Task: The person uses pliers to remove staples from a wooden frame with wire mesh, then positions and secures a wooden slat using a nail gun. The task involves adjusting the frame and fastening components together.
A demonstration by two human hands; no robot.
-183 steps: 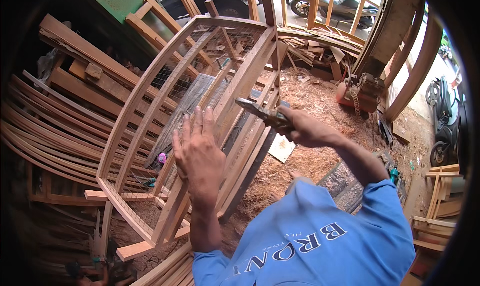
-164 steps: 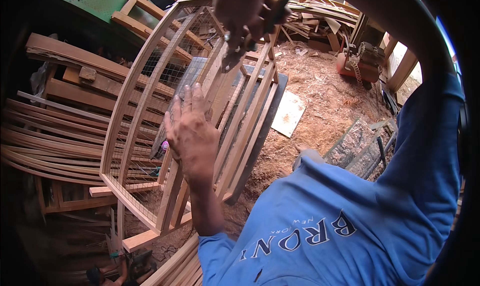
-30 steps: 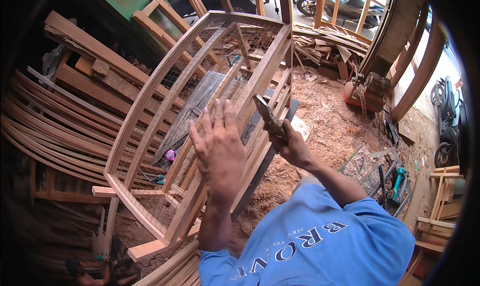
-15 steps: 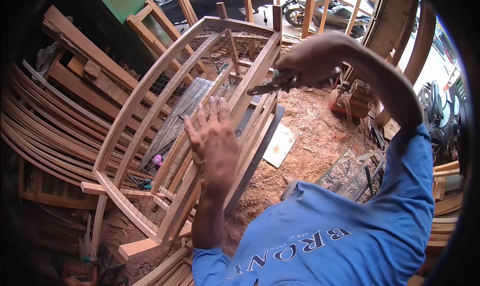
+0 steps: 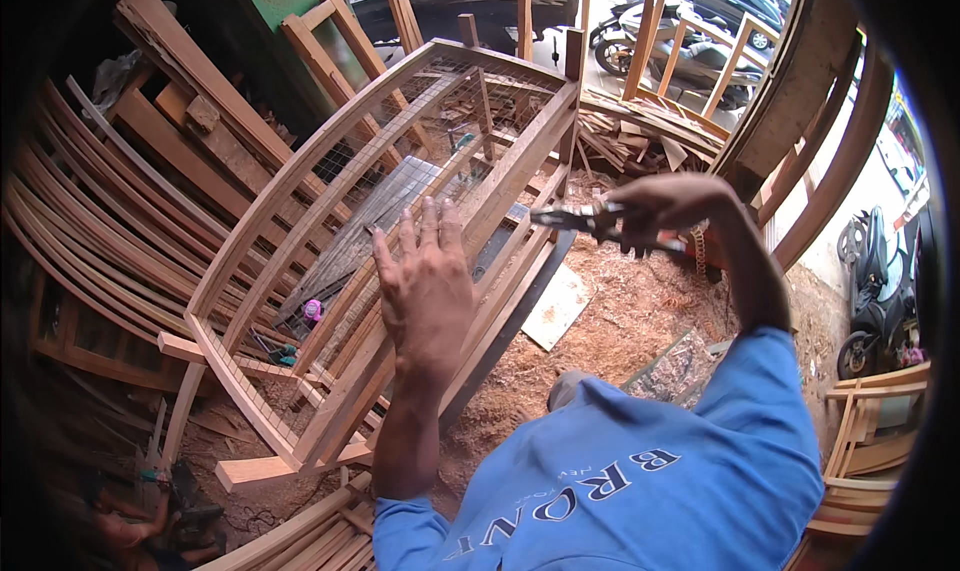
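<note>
Resting left hand [image 5: 432,296]: lay palm down over the wide rail [image 5: 538,139], with fingers almost straight, slightly apart and pointing far; appeared to have hold of nothing. Could not tell how firmly pressed.

Right hand [image 5: 675,199]: curled round the handles of a plier-like metal tool [image 5: 580,221], pointing it left, close to the rail; could not tell whether touching wood.

Wooden frame [image 5: 510,181]: stood in the middle of the scene, slanting from near left to far right, left of the sawdust floor [image 5: 640,306].

Frame's handling: looked rigid and bulky; probably moved as one stiff piece, moderately heavy and awkward for one hand. Seemed dry and matt, so unlikely to slip, though perhaps splintery.

Wire mesh [image 5: 345,159]: spanned the gaps on the left side; seemed thin and springy, likely to bend or scratch if gripped.

Best hold: called for one hand on the wide rail and another on the curved rail [image 5: 240,243] at left, around mid-length, clear of the mesh.

Pale stub [image 5: 260,471]: jutted left at the near end; offered a handle, but perhaps strained the joint if levered.

Tool's handling: looked hard and dense, best held well back along the handles.
</note>
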